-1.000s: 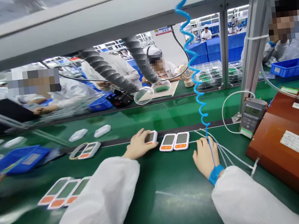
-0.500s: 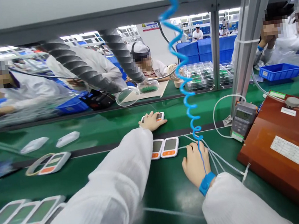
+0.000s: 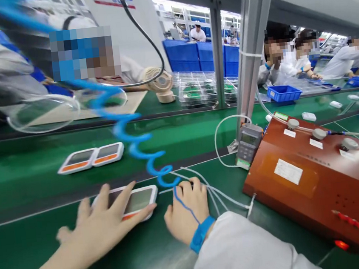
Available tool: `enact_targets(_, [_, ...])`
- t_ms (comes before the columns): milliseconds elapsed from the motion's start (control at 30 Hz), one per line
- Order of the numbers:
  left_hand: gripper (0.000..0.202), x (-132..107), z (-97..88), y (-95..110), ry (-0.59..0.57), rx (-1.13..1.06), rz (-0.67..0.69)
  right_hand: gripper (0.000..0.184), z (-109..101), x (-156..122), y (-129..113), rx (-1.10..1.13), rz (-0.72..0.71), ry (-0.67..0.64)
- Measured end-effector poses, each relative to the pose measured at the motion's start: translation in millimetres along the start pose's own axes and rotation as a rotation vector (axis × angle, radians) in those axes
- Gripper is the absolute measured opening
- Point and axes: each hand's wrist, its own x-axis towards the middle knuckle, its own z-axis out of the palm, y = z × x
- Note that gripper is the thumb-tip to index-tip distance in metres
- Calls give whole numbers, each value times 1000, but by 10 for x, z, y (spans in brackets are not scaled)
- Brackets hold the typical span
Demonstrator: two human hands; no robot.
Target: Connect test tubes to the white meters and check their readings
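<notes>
My left hand is spread over a pair of white-framed display devices with grey screens and orange strips, lying side by side on the green bench. Its fingers cover most of the left one; whether they touch is hard to tell. Just right of the pair, my right hand rests on the bench with fingers curled down. Thin white tubes run by its fingertips, and what it pinches is hidden. A blue wrist strap with a coiled blue cord circles that wrist.
Two more display devices lie on the green belt beyond. At right stand a brown metal box with tubes and a grey handheld meter by a metal post. Across the belt are a small fan and co-workers.
My left hand has drawn back from the device on the belt to the pair on the bench. The view has swung right. My right hand keeps its place beside the pair.
</notes>
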Motion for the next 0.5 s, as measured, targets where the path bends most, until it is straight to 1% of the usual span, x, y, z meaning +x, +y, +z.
enact_targets(100, [82, -68, -12, -2, -28, 83, 30, 25, 7, -4, 0, -2, 4, 21])
enact_targets(233, [76, -2, -97, 92, -44, 146, 116, 26, 31, -11, 3, 17, -5, 38])
enact_targets(367, [72, 40, -148, 162, -23, 110, 135, 26, 38, -11, 10, 16, -12, 50])
enact_targets(433, [75, 39, -145, 145, -21, 86, 143, 26, 38, -10, 11, 7, -11, 48])
enact_targets(500, [76, 49, -116, 87, -36, 60, 183, 26, 38, -8, 11, 0, -7, 45])
